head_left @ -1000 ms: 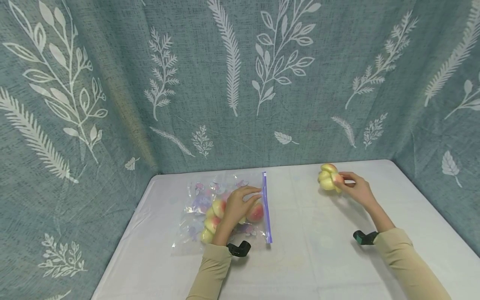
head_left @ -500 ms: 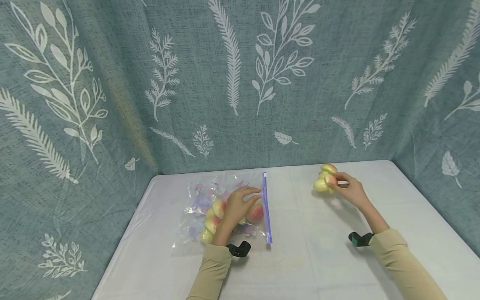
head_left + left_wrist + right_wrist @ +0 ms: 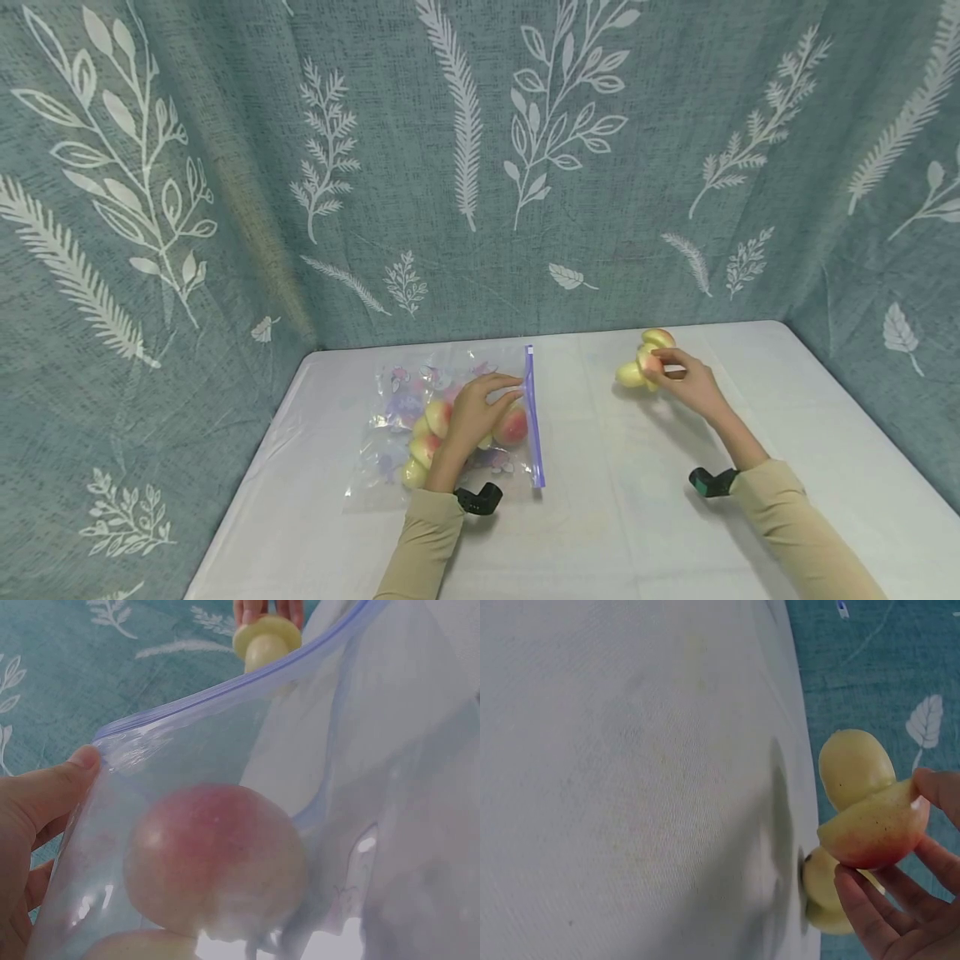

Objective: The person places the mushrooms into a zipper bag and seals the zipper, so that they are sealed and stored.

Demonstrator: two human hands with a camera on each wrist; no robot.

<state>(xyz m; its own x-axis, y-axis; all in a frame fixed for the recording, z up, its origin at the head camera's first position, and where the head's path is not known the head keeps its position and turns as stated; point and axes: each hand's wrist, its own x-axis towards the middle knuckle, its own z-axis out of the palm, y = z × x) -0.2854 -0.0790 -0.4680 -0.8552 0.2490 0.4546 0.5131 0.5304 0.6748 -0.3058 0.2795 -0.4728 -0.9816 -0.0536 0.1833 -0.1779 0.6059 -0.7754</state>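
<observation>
In the head view, my left hand (image 3: 472, 412) pinches the open end of a clear zip bag (image 3: 535, 433) with a purple seal strip. Several mushrooms (image 3: 423, 450), yellow with red-blushed caps, lie inside the bag; one cap (image 3: 217, 859) shows through the plastic in the left wrist view. To the right, my right hand (image 3: 693, 387) grips another mushroom (image 3: 874, 832) by its cap, fingers and thumb around the rim. Its pale yellow stem (image 3: 630, 374) points left toward the bag. Close behind it, one more mushroom (image 3: 658, 337) sits on the table, partly hidden by the held one.
White cloth covers the table (image 3: 585, 533). A blue-green curtain (image 3: 480, 283) with white leaf prints stands along the back and sides. Each wrist carries a black camera, such as the left wrist camera (image 3: 480, 498).
My right hand has moved left, carrying its mushroom a short way from the one behind it, and the stem has come further out to the left. My left hand and the bag have stayed put.
</observation>
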